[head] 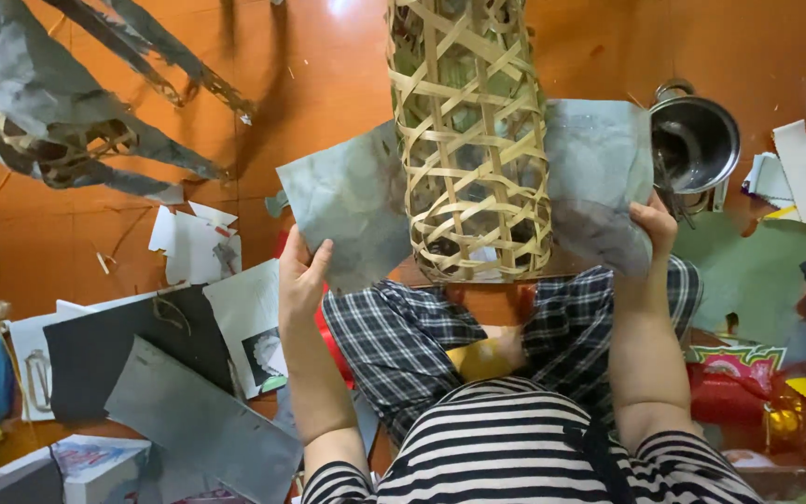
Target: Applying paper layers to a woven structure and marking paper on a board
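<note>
Both hands (302, 275) hold grey paper (352, 201) behind upright bamboo frame (470, 140).

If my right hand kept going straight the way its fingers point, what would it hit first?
Probably the grey paper sheet that the right hand already grips at its lower edge. Past that sheet the line runs toward the woven bamboo frame, though depth is hard to judge from above.

Grey paper sheet (356, 201), mottled and creased, held spread behind a woven bamboo frame (470, 140). The frame is tall, cylindrical and open-latticed, standing upright above the lap.
</note>
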